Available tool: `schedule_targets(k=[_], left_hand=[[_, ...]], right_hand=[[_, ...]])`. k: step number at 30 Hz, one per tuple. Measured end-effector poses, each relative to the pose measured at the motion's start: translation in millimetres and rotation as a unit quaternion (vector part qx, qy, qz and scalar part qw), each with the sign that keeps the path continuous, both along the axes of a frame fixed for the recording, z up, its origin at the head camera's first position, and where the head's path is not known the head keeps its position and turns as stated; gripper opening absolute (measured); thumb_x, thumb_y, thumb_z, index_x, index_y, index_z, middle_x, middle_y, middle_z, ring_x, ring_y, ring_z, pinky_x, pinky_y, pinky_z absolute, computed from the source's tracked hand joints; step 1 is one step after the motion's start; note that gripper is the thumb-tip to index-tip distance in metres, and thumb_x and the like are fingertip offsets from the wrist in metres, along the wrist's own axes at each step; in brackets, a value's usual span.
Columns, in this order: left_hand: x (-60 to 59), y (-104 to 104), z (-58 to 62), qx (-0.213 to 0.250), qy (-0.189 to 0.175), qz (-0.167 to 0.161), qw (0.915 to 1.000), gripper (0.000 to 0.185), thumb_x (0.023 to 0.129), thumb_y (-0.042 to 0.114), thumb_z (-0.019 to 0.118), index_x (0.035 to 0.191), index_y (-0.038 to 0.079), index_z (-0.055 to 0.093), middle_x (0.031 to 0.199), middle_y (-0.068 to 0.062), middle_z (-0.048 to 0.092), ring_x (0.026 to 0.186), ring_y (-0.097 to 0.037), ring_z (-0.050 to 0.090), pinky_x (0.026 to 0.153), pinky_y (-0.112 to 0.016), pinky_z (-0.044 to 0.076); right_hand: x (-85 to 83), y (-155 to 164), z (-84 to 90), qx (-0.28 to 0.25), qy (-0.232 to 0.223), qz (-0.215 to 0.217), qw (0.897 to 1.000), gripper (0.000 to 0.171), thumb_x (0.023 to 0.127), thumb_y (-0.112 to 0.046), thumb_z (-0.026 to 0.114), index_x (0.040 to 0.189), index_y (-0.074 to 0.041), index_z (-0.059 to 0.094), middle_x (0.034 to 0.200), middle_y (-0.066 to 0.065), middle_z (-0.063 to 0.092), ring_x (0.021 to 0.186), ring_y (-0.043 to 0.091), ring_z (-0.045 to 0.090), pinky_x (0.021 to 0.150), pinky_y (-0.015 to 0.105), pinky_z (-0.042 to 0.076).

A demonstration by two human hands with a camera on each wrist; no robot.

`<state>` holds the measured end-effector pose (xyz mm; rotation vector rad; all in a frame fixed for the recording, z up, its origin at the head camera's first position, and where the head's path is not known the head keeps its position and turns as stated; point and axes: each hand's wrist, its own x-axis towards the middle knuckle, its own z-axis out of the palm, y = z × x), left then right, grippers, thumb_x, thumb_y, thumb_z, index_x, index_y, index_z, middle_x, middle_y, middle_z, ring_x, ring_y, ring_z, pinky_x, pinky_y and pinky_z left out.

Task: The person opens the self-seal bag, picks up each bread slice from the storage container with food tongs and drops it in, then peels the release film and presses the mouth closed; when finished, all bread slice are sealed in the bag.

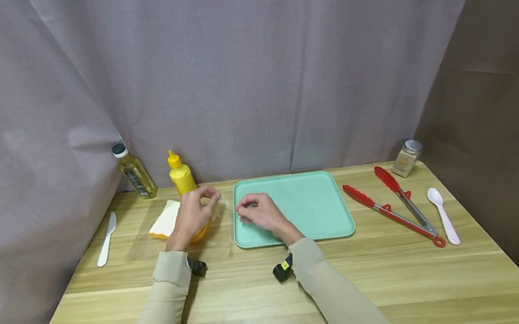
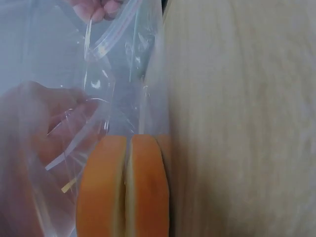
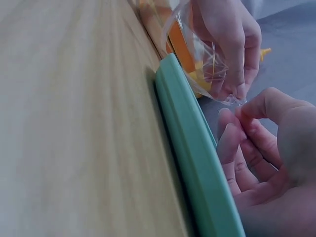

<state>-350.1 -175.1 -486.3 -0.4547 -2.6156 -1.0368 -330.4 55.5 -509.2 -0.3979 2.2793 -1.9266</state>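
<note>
A clear zip-top plastic bag lies on the table with slices of bread inside. In the left wrist view two orange-brown crusts show through the film. My left hand reaches over the bread and pinches the bag's mouth between thumb and fingertips. Just to its right, over the left edge of the green tray, my right hand pinches the same open end. The right wrist view has both sets of fingertips almost meeting at the plastic. Part of the bread is hidden behind my left hand.
A yellow squeeze bottle and an oil bottle stand at the back left, near a white knife. On the right are red-tipped tongs, a spice jar and a white spoon. Grey curtain hangs behind.
</note>
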Motion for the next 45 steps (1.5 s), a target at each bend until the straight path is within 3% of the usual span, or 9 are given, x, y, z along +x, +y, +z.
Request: schedule_targets(k=[9, 18, 28, 36, 45], left_hand=[[1.3, 1.7, 1.0, 0.009, 0.000, -0.002, 1.0000, 0.013, 0.106, 0.026, 0.073, 0.106, 0.015, 0.079, 0.105, -0.007, 0.082, 0.104, -0.026, 0.076, 0.096, -0.049, 0.061], [1.5, 0.2, 0.4, 0.015, 0.002, -0.002, 0.9999, 0.012, 0.106, 0.024, 0.072, 0.106, 0.013, 0.079, 0.100, -0.006, 0.081, 0.097, -0.025, 0.075, 0.090, -0.047, 0.059], [1.1, -1.8, -0.8, 0.014, 0.002, -0.001, 0.9999, 0.013, 0.107, 0.023, 0.070, 0.106, 0.012, 0.077, 0.099, -0.006, 0.080, 0.096, -0.024, 0.074, 0.090, -0.045, 0.059], [-0.4, -3.9, -1.1, 0.028, 0.006, -0.004, 0.9996, 0.012, 0.107, 0.020, 0.070, 0.106, 0.010, 0.077, 0.097, -0.007, 0.080, 0.095, -0.025, 0.076, 0.092, -0.046, 0.060], [-1.1, -3.5, -2.3, 0.034, 0.003, -0.003, 0.9994, 0.013, 0.108, 0.022, 0.069, 0.108, 0.012, 0.077, 0.099, -0.005, 0.080, 0.098, -0.024, 0.076, 0.095, -0.048, 0.061]], right_hand=[[10.7, 19.0, 3.7, 0.047, 0.020, 0.035, 0.998, 0.014, 0.100, -0.012, 0.073, 0.105, 0.000, 0.078, 0.091, 0.006, 0.075, 0.074, 0.014, 0.070, 0.067, 0.024, 0.058], [24.0, 49.4, 8.8, 0.101, 0.051, 0.069, 0.991, 0.016, 0.105, -0.019, 0.070, 0.107, -0.005, 0.079, 0.085, 0.011, 0.076, 0.069, 0.019, 0.063, 0.058, 0.023, 0.046], [44.5, 76.3, 13.0, 0.115, 0.053, 0.117, 0.985, 0.021, 0.106, -0.025, 0.071, 0.106, -0.005, 0.078, 0.086, 0.017, 0.076, 0.072, 0.028, 0.065, 0.062, 0.024, 0.050], [62.2, 93.9, 15.6, 0.109, 0.016, 0.132, 0.985, 0.018, 0.105, -0.022, 0.072, 0.106, -0.005, 0.078, 0.084, 0.018, 0.073, 0.068, 0.015, 0.060, 0.057, 0.024, 0.052], [80.6, 114.3, 14.9, 0.116, 0.013, 0.143, 0.983, 0.019, 0.105, -0.023, 0.074, 0.105, -0.003, 0.076, 0.081, 0.011, 0.070, 0.069, 0.014, 0.062, 0.055, 0.027, 0.055]])
